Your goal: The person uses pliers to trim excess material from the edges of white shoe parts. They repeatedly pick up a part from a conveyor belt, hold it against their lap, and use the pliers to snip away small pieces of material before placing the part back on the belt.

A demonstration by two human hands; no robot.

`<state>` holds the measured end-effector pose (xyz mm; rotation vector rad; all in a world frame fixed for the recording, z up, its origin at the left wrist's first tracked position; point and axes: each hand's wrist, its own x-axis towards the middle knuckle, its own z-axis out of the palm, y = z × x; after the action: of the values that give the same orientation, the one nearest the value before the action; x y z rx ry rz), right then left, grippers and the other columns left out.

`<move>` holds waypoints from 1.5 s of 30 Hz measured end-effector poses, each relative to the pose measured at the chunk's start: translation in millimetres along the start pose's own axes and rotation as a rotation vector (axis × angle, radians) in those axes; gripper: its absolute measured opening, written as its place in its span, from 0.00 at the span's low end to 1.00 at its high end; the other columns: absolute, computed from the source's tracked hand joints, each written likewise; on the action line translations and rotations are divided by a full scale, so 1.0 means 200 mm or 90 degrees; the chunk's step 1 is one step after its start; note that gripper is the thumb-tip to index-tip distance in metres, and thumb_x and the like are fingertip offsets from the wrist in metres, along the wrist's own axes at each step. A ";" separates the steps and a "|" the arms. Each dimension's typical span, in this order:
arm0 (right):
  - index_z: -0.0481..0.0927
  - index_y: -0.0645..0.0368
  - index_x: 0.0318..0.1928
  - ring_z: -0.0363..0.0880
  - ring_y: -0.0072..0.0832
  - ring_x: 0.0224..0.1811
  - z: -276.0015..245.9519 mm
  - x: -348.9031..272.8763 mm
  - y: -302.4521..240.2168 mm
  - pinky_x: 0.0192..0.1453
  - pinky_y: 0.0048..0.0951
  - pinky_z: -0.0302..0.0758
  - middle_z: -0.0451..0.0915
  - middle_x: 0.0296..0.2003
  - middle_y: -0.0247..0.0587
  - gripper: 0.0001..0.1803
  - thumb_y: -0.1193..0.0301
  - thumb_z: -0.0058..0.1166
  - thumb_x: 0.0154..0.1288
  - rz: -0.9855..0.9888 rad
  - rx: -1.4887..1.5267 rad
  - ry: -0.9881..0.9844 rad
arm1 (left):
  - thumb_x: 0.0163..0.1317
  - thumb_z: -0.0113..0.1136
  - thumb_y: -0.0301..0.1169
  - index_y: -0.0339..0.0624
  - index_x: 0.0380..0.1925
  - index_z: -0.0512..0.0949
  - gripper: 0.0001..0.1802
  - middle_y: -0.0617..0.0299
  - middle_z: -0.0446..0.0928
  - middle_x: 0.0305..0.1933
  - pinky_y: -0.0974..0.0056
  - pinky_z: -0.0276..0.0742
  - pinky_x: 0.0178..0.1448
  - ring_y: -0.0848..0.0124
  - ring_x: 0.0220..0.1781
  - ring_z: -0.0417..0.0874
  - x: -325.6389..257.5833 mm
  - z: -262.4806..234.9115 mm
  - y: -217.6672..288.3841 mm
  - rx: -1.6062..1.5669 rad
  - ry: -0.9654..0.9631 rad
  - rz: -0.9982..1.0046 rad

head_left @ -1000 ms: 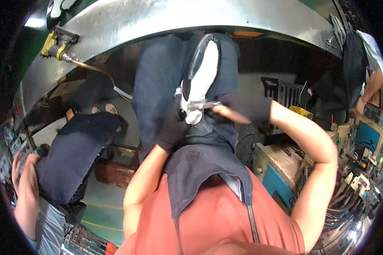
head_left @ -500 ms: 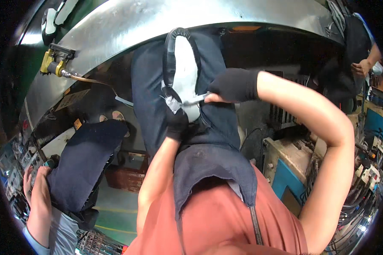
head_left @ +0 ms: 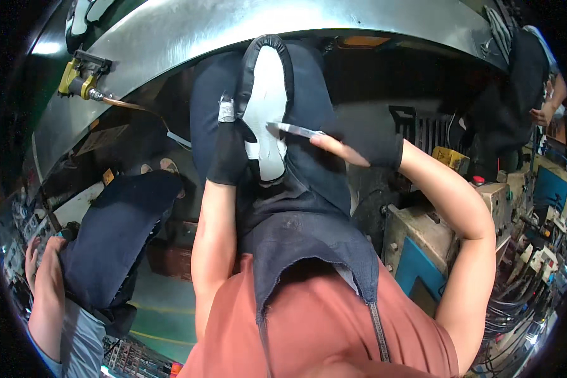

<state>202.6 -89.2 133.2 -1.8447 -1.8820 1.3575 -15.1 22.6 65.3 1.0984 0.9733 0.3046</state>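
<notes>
A black shoe upper with a white sole side (head_left: 268, 94) lies sole-up along my lap, its toe pointing away from me. My left hand (head_left: 230, 148), in a black fingerless glove with pale tape on its fingers, grips the shoe's left side near the heel. Between the fingers of my gloved right hand (head_left: 359, 148) is a slim, knife-like blade (head_left: 296, 130). Its tip lies over the middle of the white sole, seemingly touching it. The fingers of my left hand beneath the shoe are hidden.
A curved metal bench (head_left: 189, 38) runs in front of my knees. On its left rests a yellow-and-black air tool (head_left: 80, 79) with a hose. A co-worker's dark-clad legs (head_left: 113, 233) are at left; another person's hand (head_left: 542, 115) shows far right. Machine boxes (head_left: 416, 236) stand at right.
The blade has moved from the heel toward the middle of the sole. My left hand has shifted from the heel to the shoe's left side, uncovering the heel.
</notes>
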 end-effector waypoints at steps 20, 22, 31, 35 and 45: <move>0.77 0.59 0.26 0.80 0.40 0.24 -0.03 0.14 -0.21 0.29 0.38 0.76 0.76 0.21 0.50 0.24 0.50 0.47 0.64 -0.412 -0.214 0.168 | 0.62 0.56 0.33 0.40 0.51 0.72 0.18 0.56 0.75 0.51 0.64 0.75 0.49 0.70 0.47 0.78 0.04 0.00 -0.27 -0.104 -0.186 -0.010; 0.79 0.58 0.24 0.81 0.42 0.26 -0.10 0.14 -0.11 0.32 0.39 0.77 0.78 0.21 0.52 0.23 0.50 0.50 0.60 -0.087 -0.265 0.042 | 0.62 0.56 0.34 0.38 0.54 0.70 0.21 0.58 0.75 0.50 0.64 0.74 0.51 0.71 0.48 0.77 0.02 0.03 -0.15 0.076 -0.155 0.059; 0.78 0.64 0.36 0.75 0.38 0.22 0.03 -0.04 0.00 0.28 0.33 0.72 0.77 0.26 0.51 0.22 0.53 0.49 0.66 0.058 -0.109 0.065 | 0.47 0.72 0.34 0.38 0.65 0.54 0.48 0.52 0.64 0.61 0.61 0.64 0.63 0.64 0.62 0.67 0.02 0.05 -0.07 0.155 -0.174 0.049; 0.78 0.57 0.35 0.74 0.20 0.26 0.57 -0.27 0.14 0.31 0.24 0.72 0.75 0.26 0.33 0.29 0.44 0.35 0.70 0.409 0.628 0.159 | 0.45 0.73 0.33 0.37 0.61 0.61 0.44 0.51 0.63 0.63 0.61 0.65 0.62 0.63 0.62 0.67 0.03 0.06 -0.17 0.175 -0.082 0.171; 0.75 0.65 0.31 0.74 0.20 0.22 0.65 -0.21 0.08 0.26 0.27 0.76 0.72 0.22 0.35 0.22 0.59 0.40 0.72 0.275 0.665 0.461 | 0.70 0.46 0.39 0.37 0.56 0.70 0.21 0.54 0.77 0.49 0.67 0.79 0.47 0.72 0.45 0.81 0.74 0.39 0.91 0.134 -0.201 0.164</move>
<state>135.2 -189.6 67.7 -1.7544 -0.2933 1.1491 173.5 155.5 152.5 1.4202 0.5914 0.2304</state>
